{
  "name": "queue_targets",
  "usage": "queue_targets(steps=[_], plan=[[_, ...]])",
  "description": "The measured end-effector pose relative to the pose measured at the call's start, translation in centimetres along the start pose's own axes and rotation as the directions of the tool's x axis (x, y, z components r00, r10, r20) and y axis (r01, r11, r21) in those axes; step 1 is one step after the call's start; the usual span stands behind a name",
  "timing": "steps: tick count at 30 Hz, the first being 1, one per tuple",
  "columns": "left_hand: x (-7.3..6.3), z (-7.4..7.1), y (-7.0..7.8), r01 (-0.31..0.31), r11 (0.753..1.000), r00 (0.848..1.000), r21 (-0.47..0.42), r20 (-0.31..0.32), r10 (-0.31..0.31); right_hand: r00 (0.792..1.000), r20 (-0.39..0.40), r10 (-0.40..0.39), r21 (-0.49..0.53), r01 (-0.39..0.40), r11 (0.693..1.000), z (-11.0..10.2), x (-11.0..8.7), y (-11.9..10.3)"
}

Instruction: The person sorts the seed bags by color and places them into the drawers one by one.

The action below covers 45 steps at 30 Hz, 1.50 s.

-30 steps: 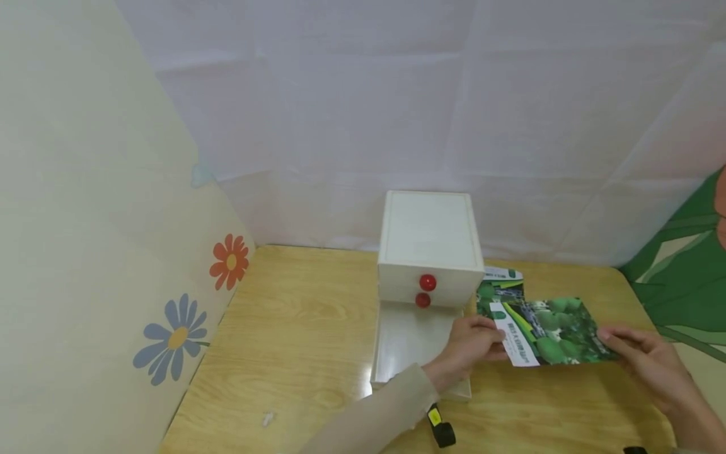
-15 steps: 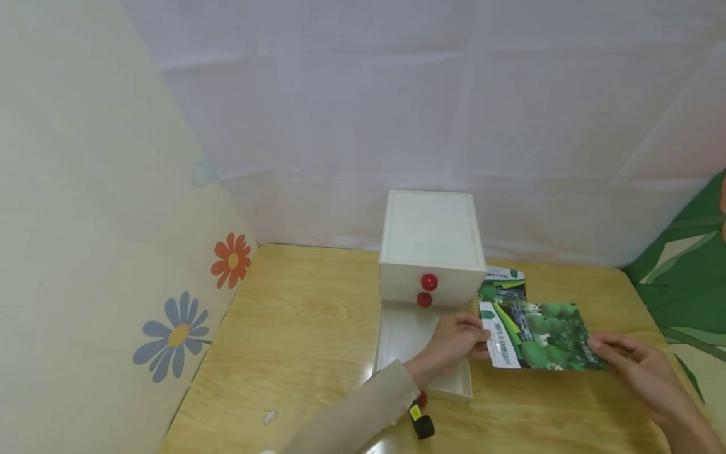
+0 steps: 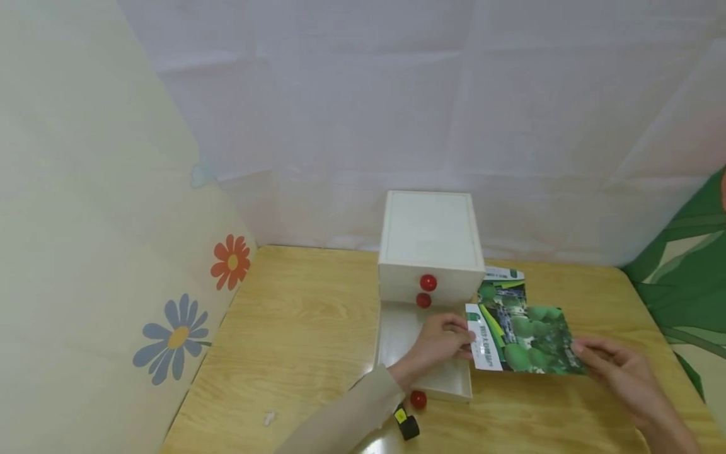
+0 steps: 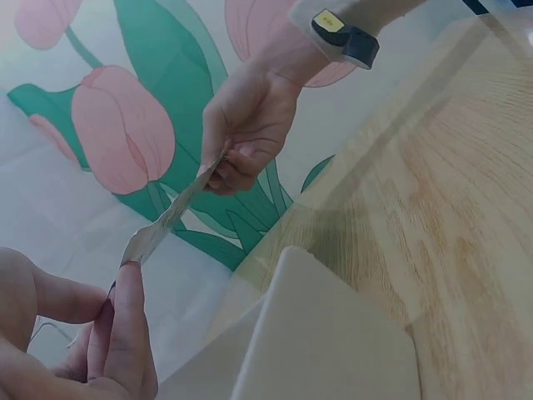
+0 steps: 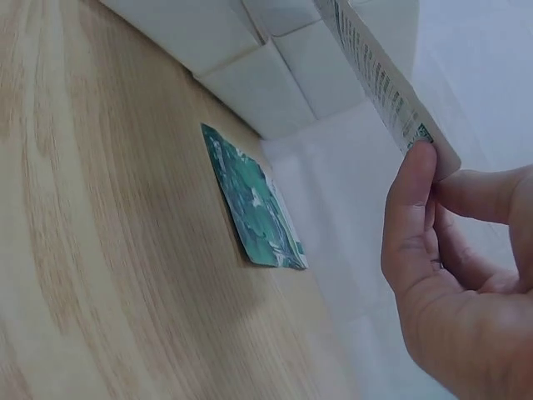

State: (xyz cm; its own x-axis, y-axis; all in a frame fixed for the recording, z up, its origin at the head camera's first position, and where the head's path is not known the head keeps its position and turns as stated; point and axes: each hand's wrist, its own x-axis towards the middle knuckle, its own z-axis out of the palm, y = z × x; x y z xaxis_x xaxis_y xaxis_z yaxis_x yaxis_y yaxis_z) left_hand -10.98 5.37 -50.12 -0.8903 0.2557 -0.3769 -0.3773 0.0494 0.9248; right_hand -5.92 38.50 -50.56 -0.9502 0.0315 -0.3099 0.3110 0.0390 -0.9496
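A flat seed packet (image 3: 524,340), printed with green round fruit and a white end strip, is held level between both hands in the head view. My left hand (image 3: 438,345) pinches its white end between thumb and fingers, over the open lower drawer (image 3: 391,334). At the opposite end, my right hand (image 3: 615,369) pinches the edge. The right wrist view shows the packet's underside (image 5: 387,87) with printed lines. A second, similar packet (image 3: 501,291) lies on the table beside the cabinet, partly covered by the held one in the head view.
The small white drawer cabinet (image 3: 431,230) stands near the back cloth (image 3: 340,126), its lower drawer pulled out toward me. Red knobs (image 3: 428,282) mark the drawer fronts. A small pale scrap (image 3: 269,417) lies on the wooden table (image 3: 295,315) at the left.
Both hands have shifted left, carrying the packet toward the drawer. The lower drawer's red knob has come into view below my left forearm. The second packet and the cabinet stay put.
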Motion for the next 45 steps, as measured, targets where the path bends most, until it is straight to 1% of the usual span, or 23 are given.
queue_targets(steps=[4,8,11,15,21,23,28,31,36,39,42,45], plan=[[-0.1,-0.9,-0.2,-0.016,1.0,1.0,0.016,0.01,0.016,0.998,-0.002,0.064,-0.028,-0.064,0.998,1.0,0.2,-0.5],[0.0,-1.8,-0.4,-0.029,0.999,0.999,0.014,0.029,0.029,0.998,-0.001,0.061,-0.031,-0.061,0.998,1.9,0.5,-0.4],[-0.1,-2.2,-0.4,-0.018,0.999,0.999,0.032,0.033,0.017,0.999,-0.001,0.046,-0.017,-0.046,0.999,2.3,0.4,0.1],[-0.4,-2.7,-0.6,0.0,0.998,0.999,0.069,0.039,-0.002,0.999,0.006,0.051,-0.001,-0.051,0.999,2.7,0.5,0.3],[-0.5,-3.6,-0.9,-0.004,0.998,0.999,0.062,0.054,0.001,0.995,0.005,0.101,-0.026,-0.101,0.995,3.5,0.6,0.2],[-0.5,-3.9,-0.9,-0.008,0.999,0.998,0.052,0.055,0.005,0.994,0.002,0.108,-0.011,-0.108,0.994,3.9,0.7,0.3],[-0.7,-4.9,-1.0,-0.005,0.998,0.998,0.055,0.058,0.002,0.995,0.0,0.097,0.036,-0.097,0.995,4.8,0.8,0.7],[-0.7,-5.3,-1.3,-0.002,0.998,0.999,0.065,0.054,-0.002,0.995,0.002,0.098,0.033,-0.098,0.995,5.3,0.9,0.8],[-0.9,-6.2,-1.8,-0.016,0.998,0.998,0.058,0.055,0.013,0.996,0.004,0.094,0.01,-0.095,0.995,6.3,1.0,0.8],[-1.1,-6.8,-1.9,-0.022,0.998,0.998,0.067,0.062,0.017,0.995,0.013,0.095,-0.02,-0.094,0.995,6.9,1.1,0.8],[-1.3,-7.2,-1.8,-0.023,0.997,0.998,0.067,0.06,0.019,0.997,0.014,0.081,-0.004,-0.081,0.997,7.3,1.1,0.8],[-1.3,-7.3,-1.8,-0.028,0.997,0.997,0.075,0.07,0.023,0.996,0.032,0.082,-0.004,-0.082,0.997,7.2,0.8,1.0]])
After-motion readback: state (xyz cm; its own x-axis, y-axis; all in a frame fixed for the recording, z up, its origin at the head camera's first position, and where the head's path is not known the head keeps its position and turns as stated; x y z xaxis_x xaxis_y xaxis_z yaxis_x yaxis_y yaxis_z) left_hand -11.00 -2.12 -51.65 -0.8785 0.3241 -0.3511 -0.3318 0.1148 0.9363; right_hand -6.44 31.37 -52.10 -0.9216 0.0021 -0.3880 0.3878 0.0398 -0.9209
